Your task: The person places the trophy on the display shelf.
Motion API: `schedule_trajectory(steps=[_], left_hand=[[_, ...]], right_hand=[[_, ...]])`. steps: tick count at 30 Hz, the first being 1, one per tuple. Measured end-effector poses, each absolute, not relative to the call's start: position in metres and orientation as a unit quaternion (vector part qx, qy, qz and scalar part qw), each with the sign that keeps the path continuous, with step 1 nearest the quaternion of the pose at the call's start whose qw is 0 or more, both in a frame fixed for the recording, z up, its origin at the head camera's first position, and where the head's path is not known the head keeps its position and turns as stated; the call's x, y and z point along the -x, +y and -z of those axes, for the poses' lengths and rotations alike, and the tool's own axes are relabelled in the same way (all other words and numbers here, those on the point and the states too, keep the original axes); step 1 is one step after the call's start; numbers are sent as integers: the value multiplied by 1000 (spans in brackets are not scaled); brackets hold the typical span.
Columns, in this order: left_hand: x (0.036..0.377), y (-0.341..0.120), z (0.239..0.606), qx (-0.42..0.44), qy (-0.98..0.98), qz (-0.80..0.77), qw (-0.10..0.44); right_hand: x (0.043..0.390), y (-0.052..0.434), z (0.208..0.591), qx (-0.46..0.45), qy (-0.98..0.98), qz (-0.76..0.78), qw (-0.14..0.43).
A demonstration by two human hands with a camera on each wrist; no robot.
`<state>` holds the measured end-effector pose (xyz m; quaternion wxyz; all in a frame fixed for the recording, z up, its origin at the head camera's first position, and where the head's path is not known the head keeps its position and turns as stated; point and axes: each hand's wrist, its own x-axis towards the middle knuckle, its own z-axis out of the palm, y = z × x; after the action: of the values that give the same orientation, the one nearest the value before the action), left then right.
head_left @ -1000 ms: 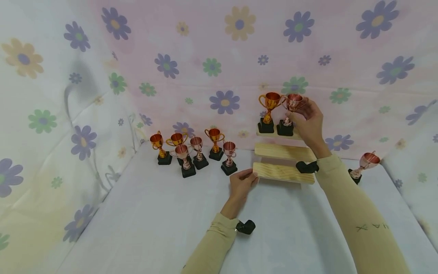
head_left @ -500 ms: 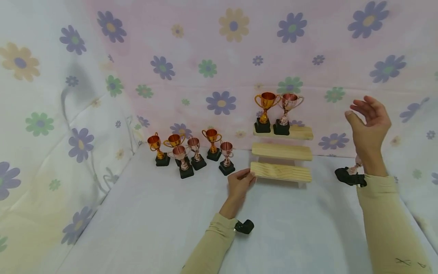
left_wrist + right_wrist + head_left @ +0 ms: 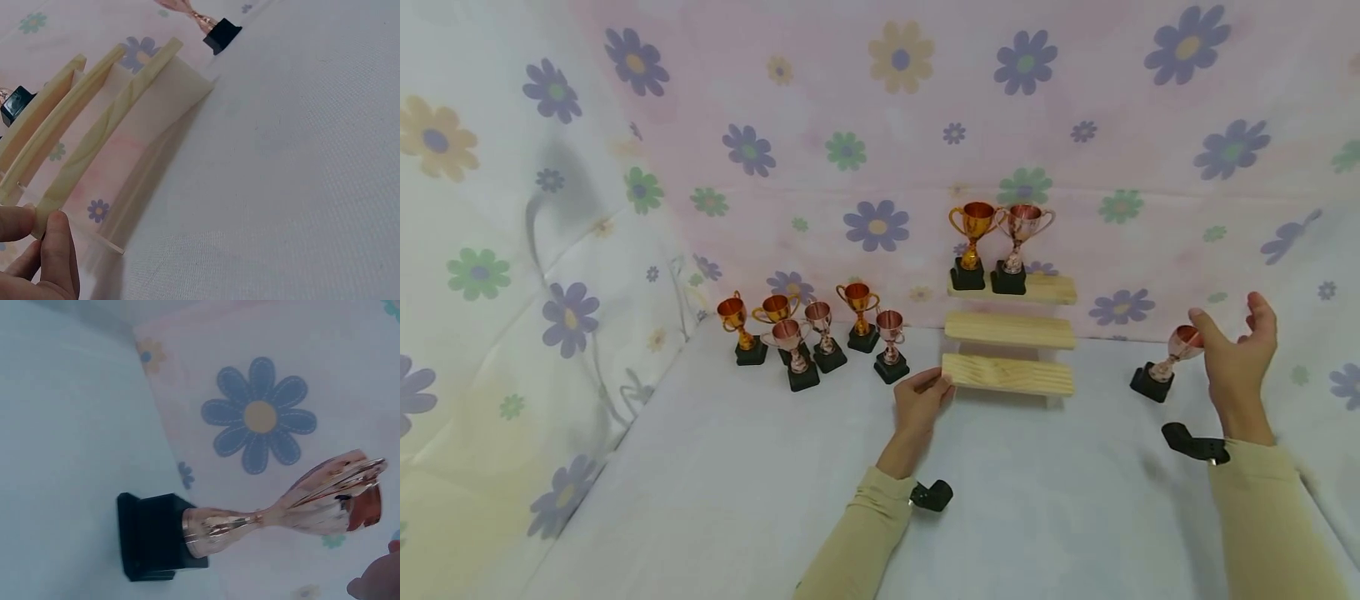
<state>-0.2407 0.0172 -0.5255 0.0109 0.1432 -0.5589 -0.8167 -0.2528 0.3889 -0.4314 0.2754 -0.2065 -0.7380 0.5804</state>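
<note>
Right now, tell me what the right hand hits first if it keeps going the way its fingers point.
Most likely the rose-coloured trophy standing alone right of the wooden shelf. The right hand is open beside its cup, thumb nearly touching; exact depth is unclear.

No text, label, brand, number or sign can be read in any view. The flowered cloth (image 3: pixel 880 125) on the far wall and the sides carries only printed blossoms. The trophies (image 3: pixel 808 333) at the far left, the two on the top step of the wooden stand (image 3: pixel 1011 329) and the lone trophy (image 3: pixel 1165 367) at the right have plain black bases with no visible plate or engraving. The white table cover (image 3: pixel 737 500) bears no marking either.
</note>
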Motion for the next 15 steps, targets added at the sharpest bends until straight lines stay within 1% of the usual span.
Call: schedule_trajectory(steps=[4,8,10,15], left_hand=[[241,16,525,-144,-556,818,8],[242,16,526,-145,-554,820,11],[242,16,526,-145,-556,819,12],[240,17,525,-144,-560,816,11]], right_hand=[[254,385,457,239,-742,-577,244],[257,378,478,252,-741,-575,238],[259,375,484,243,-734,-588,237],[262,373,490,199,-659,-685,238]])
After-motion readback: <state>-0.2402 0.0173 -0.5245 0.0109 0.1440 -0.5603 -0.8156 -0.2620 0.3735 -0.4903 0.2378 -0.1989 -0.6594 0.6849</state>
